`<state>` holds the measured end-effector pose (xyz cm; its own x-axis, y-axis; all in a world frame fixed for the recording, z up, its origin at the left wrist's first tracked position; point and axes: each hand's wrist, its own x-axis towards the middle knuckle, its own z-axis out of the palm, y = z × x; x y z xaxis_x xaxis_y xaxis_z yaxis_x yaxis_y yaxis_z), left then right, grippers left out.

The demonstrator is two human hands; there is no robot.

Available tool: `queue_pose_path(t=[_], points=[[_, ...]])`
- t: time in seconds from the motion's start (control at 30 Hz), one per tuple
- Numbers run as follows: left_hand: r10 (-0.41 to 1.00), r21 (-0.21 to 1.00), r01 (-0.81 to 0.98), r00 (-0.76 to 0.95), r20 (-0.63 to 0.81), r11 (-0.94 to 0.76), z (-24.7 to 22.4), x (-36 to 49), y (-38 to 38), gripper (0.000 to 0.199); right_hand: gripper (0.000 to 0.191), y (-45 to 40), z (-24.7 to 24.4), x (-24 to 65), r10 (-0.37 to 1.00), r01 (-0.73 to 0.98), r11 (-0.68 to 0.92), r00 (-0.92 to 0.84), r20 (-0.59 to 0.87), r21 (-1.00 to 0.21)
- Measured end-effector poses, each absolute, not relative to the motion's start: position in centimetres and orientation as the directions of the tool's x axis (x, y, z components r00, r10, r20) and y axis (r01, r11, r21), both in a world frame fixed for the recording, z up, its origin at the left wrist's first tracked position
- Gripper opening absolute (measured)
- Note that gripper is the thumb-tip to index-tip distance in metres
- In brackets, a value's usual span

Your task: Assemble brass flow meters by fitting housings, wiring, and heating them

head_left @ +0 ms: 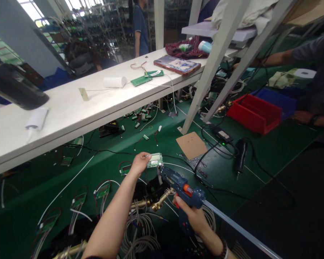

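My left hand (140,163) pinches the left edge of a small green circuit board (154,160) with a pale display, held above the green work surface. In my right hand (190,215) is a dark blue glue gun (175,181), a finger on its orange trigger. The gun's nozzle points at the board's lower right corner, very close to it; whether they touch is hard to tell. A long clear glue stick (240,228) runs out of the gun's back. Wires hang from the board, beside brass fittings (160,201) and coiled grey cables (140,230).
A white shelf (70,108) crosses above the work surface, carrying a phone (176,64) and a green board (142,80). Right are a cardboard piece (191,145), a black screwdriver tool (241,156), a red bin (255,113) and another person's arms. More wired boards (102,191) lie left.
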<state>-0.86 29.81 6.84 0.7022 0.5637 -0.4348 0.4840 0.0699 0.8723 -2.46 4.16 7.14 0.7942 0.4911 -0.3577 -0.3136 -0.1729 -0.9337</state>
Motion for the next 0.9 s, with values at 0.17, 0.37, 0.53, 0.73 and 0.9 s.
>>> queue_pose_path(t=[0.17,0.37,0.53,0.73,0.9], points=[[0.567,0.872,0.483,0.699,-0.436,0.075,7.0,-0.9,29.8,0.013,0.048,4.1,7.0,-2.5,0.496,-0.285,-0.199,0.796,-0.347,-0.938],[0.575,0.872,0.483,0.691,-0.438,0.085,7.0,-0.9,29.8,0.012,0.053,4.5,7.9,-2.7,0.43,-0.352,-0.183,0.811,-0.397,-0.918],[0.581,0.872,0.48,0.683,-0.442,0.098,6.8,-0.8,29.9,0.014,0.056,4.5,8.3,-2.4,0.424,-0.402,-0.182,0.791,-0.441,-0.897],[0.588,0.869,0.482,0.673,-0.449,0.111,6.6,-1.0,30.1,0.015,0.055,4.2,8.6,-2.1,0.447,-0.441,-0.178,0.761,-0.471,-0.88],[0.593,0.869,0.482,0.668,-0.448,0.114,6.6,-1.2,30.2,0.015,0.049,4.1,8.9,-2.0,0.385,-0.398,-0.217,0.804,-0.453,-0.891]])
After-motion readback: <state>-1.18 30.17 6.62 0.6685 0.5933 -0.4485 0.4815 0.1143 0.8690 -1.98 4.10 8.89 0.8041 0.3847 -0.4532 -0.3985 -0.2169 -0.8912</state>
